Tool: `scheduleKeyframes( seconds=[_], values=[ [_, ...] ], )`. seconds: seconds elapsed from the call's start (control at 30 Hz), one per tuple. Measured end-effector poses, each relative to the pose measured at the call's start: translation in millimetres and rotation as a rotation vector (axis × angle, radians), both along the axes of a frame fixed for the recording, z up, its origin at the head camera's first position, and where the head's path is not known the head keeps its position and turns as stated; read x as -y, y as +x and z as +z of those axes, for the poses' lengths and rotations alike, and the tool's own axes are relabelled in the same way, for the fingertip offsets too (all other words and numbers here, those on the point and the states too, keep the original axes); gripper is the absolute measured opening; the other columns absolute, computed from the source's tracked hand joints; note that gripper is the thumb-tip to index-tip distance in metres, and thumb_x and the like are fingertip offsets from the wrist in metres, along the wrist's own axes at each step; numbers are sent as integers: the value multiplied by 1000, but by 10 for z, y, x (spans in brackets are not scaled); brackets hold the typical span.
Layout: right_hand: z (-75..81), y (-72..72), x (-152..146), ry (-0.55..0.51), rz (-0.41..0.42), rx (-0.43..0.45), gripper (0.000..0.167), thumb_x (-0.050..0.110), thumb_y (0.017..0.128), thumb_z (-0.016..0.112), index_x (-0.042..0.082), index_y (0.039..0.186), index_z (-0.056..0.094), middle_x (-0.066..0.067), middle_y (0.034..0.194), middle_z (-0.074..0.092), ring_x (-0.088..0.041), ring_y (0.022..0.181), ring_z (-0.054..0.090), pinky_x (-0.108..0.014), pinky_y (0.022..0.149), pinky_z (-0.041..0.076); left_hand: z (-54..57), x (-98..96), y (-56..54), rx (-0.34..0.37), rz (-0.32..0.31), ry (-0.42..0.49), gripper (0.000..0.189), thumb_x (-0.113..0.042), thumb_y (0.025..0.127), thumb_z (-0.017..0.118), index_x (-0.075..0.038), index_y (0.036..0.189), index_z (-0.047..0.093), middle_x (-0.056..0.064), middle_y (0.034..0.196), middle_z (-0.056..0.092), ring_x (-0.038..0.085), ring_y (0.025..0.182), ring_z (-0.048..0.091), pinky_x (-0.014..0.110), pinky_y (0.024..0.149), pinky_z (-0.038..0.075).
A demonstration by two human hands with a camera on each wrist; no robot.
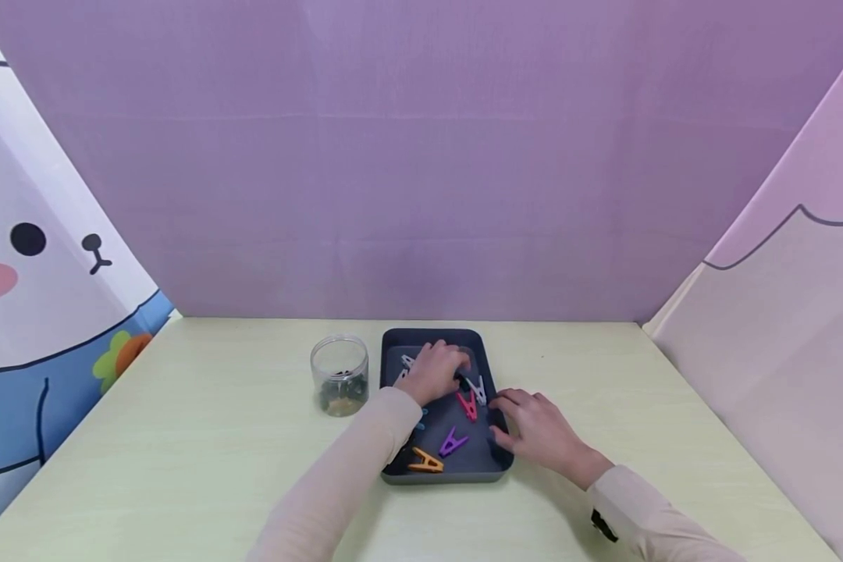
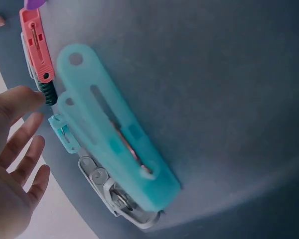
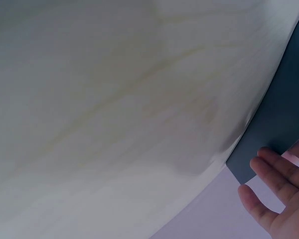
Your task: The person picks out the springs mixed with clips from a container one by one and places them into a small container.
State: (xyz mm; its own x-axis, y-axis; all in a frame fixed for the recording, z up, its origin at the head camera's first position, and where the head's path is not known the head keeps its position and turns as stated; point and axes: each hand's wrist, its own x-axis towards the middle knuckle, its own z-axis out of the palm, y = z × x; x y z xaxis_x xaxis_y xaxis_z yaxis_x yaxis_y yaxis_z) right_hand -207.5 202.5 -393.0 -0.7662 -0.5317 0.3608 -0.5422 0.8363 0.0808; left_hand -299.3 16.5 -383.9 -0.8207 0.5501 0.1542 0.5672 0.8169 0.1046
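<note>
Over the upper part of a dark grey tray [image 1: 457,475], my left hand [image 1: 433,371] reaches among clothespins. Its thumb pinches a dark green ribbed coil [image 2: 49,93], with the index finger hidden behind; the other fingers spread apart. Beside the coil lie a pink clothespin [image 2: 38,47] and a white clothespin [image 1: 478,389]. Teal clothespins [image 2: 114,132] and a grey clip [image 2: 109,191] lie below the hand in the left wrist view. At the tray's right side, my right hand [image 1: 539,429] rests its loosely extended fingers by the wall [image 3: 266,129].
Left of the tray stands a clear round jar [image 1: 339,359] with dark and beige items inside. A purple clothespin [image 1: 453,442] and an orange clothespin [image 1: 425,460] lie in the tray's near part. A purple cloth wall [image 1: 407,172] rises behind the pale table [image 1: 218,437].
</note>
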Motion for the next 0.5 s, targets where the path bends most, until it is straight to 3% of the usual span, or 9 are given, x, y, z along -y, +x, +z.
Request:
scheduleKeyframes(
  seconds=[0.23, 0.5],
  values=[
    [-3, 0, -1, -2, -3, 0, 35, 36, 74, 69, 12, 99, 66, -5, 106, 64, -18, 96, 60, -36, 73, 49, -60, -13, -16, -6, 9, -26, 25, -25, 79, 70, -24, 103, 67, -5, 106, 63, 19, 98, 51, 42, 95, 39],
    [1, -1, 6, 1, -17, 16, 36, 37, 75, 69, 12, 100, 66, -5, 107, 64, -19, 97, 60, -37, 73, 49, -131, -28, -38, -31, 12, -54, 23, -27, 79, 70, -25, 102, 68, -5, 106, 63, 18, 96, 50, 39, 90, 40]
  ],
)
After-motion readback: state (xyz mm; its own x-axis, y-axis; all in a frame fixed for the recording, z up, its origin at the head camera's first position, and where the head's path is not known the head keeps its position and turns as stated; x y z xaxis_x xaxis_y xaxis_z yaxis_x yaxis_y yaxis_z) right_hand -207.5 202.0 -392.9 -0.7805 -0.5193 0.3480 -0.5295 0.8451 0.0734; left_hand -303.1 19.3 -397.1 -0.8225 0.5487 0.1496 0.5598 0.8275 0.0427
